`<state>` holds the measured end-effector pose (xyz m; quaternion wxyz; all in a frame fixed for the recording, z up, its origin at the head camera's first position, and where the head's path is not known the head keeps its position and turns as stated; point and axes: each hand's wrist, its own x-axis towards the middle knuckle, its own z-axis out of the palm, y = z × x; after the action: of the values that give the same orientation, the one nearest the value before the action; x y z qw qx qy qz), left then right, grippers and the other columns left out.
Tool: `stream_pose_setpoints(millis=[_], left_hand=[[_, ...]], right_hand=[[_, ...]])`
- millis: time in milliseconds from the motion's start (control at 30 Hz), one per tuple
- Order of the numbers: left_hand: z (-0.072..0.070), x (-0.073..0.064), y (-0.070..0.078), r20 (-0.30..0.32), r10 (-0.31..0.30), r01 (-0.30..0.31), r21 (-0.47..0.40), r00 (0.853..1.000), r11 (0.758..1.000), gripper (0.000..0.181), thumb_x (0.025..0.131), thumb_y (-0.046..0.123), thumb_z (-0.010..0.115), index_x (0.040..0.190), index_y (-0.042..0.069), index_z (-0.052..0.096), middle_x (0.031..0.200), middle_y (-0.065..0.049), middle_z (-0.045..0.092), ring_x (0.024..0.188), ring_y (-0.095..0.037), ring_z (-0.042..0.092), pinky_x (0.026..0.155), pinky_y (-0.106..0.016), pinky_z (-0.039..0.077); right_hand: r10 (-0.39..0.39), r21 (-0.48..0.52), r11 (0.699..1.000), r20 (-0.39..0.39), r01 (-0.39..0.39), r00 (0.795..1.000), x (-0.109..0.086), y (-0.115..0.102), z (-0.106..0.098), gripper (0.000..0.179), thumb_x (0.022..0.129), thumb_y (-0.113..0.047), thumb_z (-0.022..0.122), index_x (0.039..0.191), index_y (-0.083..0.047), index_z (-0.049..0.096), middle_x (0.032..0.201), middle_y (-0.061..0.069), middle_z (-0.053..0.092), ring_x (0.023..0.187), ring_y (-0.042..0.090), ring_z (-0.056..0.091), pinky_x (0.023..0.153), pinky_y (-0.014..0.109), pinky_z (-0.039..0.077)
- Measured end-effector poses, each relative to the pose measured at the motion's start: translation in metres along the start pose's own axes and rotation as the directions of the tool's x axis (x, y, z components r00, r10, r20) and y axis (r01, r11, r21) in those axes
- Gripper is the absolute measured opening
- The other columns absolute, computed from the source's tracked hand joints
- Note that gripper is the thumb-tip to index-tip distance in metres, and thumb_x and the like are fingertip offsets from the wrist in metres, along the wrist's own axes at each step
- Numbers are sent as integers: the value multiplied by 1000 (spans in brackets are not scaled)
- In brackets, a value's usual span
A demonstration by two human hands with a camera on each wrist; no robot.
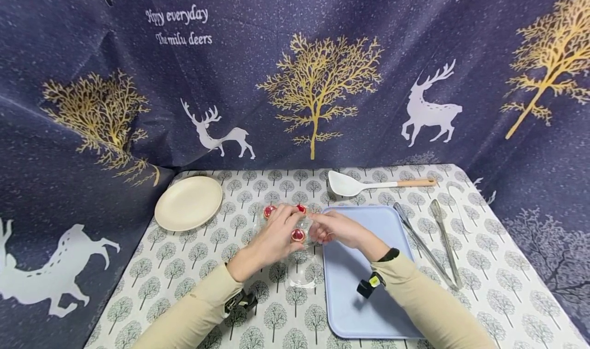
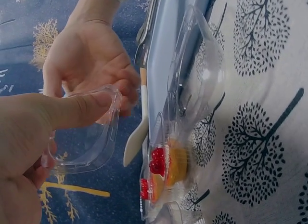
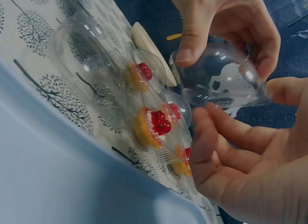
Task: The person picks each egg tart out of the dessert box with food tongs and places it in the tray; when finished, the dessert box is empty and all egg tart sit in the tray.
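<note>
Small tarts point(image 1: 298, 234) topped with red fruit sit in a clear plastic clamshell pack, below the hands. My left hand point(image 1: 278, 236) pinches a clear domed plastic lid point(image 3: 219, 74) between thumb and fingers, raised above the tarts. Opposite it, my right hand point(image 1: 338, 228) has its thumb and curled fingertips at the edge of the same lid. Another clear lid point(image 3: 84, 58) lies folded open on the near side of the pack. In the head view, the hands partly hide the tarts and the raised lid.
A light blue tray point(image 1: 364, 267) lies under the right forearm. Metal tongs point(image 1: 444, 236) rest right of it, and a white spatula point(image 1: 345, 185) with a wooden handle lies behind. A cream plate point(image 1: 189, 203) sits at the back left. A deer-patterned curtain point(image 1: 258, 82) hangs behind the table.
</note>
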<state>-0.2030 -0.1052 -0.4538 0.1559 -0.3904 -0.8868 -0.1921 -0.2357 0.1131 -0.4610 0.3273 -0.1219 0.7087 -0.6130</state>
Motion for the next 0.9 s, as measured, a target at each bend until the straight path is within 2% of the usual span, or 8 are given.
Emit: stream_pose_setpoints(millis=[100,167,333,533,700,800,900], left_hand=[[-1,0,3,-32,33,-32,19,999,999,73,66,28,88,125,-1,56,120,-8,54,115,-20,49,111,-32,40],[-2,0,5,-48,52,-50,42,997,998,74,65,29,88,124,-1,55,120,-8,55,114,-21,50,110,-33,41],[-4,-1,9,-47,86,-81,96,995,992,74,68,30,86,127,-2,53,121,-8,54,116,-21,49,112,-31,37],[-5,-2,13,-76,124,-113,134,989,984,74,68,28,86,126,-3,53,121,-11,55,115,-23,50,111,-35,40],[-6,-4,14,-84,120,-111,101,989,989,75,67,30,86,126,-2,52,123,-11,55,116,-23,50,110,-36,40],[-7,-5,13,-86,118,-113,61,989,992,78,67,34,84,128,-1,51,125,-12,54,119,-24,48,112,-37,38],[-8,-6,13,-116,118,-119,-6,986,993,76,68,35,83,127,-1,53,126,-13,54,120,-25,48,112,-39,39]], right_hand=[[26,23,999,77,-28,997,-4,1,0,70,96,-53,47,106,15,61,87,13,68,73,17,60,68,25,52],[42,57,997,131,-50,991,-5,3,1,75,95,-57,44,107,15,61,88,14,69,72,17,60,67,23,51],[70,145,984,217,-103,974,-8,5,2,70,99,-55,34,104,9,62,85,9,68,71,14,58,64,21,47],[34,201,975,293,-96,955,-7,9,-2,68,102,-54,28,104,4,63,88,7,67,76,14,58,68,22,46],[26,211,973,294,-91,955,-8,11,-4,62,100,-54,35,102,0,65,91,6,67,80,14,58,73,22,47],[36,213,973,261,-93,965,-10,9,-4,56,98,-54,42,100,-3,66,91,6,66,80,15,57,75,23,47],[29,205,976,223,-75,974,-12,7,-4,53,97,-53,48,99,-3,66,90,6,66,79,15,57,75,23,47]])
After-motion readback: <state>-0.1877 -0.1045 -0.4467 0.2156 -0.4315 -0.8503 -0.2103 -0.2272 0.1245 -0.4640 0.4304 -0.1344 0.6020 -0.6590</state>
